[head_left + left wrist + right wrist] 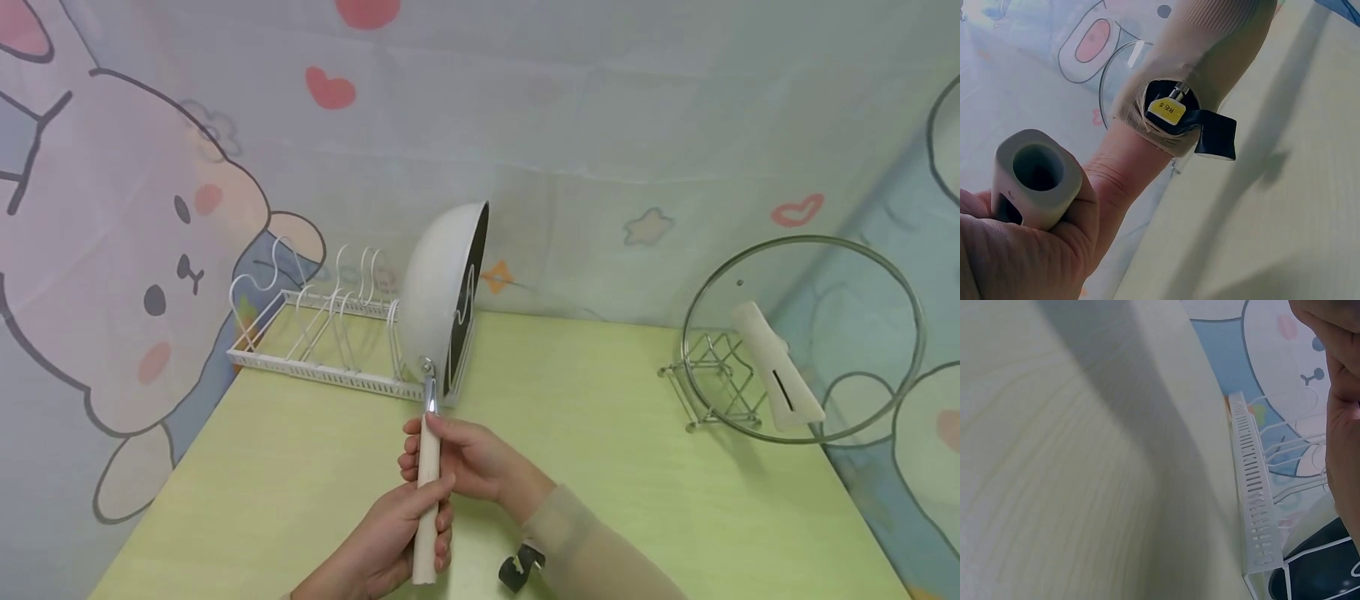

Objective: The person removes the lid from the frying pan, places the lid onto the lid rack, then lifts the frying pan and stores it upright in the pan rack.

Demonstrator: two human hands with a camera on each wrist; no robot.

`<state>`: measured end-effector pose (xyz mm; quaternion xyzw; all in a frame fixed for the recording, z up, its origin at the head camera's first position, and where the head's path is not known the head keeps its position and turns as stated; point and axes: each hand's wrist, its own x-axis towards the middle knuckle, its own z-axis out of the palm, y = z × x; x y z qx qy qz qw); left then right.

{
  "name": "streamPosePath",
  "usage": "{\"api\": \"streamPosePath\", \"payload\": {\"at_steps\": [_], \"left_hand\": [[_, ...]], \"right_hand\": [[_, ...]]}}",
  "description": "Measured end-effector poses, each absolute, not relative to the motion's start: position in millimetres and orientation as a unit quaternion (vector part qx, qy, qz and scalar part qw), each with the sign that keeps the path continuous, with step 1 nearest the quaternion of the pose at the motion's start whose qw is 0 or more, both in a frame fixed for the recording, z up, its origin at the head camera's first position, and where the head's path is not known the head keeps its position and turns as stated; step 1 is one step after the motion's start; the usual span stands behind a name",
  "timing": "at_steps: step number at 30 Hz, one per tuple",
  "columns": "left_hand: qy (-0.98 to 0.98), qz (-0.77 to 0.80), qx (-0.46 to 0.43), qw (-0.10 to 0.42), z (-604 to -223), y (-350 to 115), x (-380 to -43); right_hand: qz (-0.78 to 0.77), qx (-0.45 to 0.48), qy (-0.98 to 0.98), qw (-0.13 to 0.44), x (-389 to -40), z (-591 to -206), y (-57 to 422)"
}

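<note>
A white wok with a dark inside stands on its edge at the right end of a white wire rack. Its long cream handle points toward me. Near the handle's lower end my left hand grips it, thumb across the top. My right hand holds the handle higher up, close to the metal neck. In the left wrist view the hollow end of the handle sticks out of the left hand. The right wrist view shows the wok's dark inside behind the rack's wires.
On the right, a glass lid with a cream grip leans upright in a small metal wire stand. A cartoon-printed cloth hangs behind the light green table. Several empty wire loops line the rack's left part.
</note>
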<state>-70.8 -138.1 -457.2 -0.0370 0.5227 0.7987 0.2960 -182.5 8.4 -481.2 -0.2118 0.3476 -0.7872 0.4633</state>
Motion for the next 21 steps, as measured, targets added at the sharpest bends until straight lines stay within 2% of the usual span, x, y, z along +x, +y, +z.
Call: {"api": "streamPosePath", "payload": {"at_steps": [14,21], "left_hand": [[0.534,0.789,-0.044,0.300,-466,-138,-73],[0.518,0.798,0.000,0.308,-444,-140,-68]], "right_hand": [[-0.774,-0.185,0.383,0.469,-183,-485,15],[-0.782,-0.208,0.379,0.449,-181,-474,15]]}}
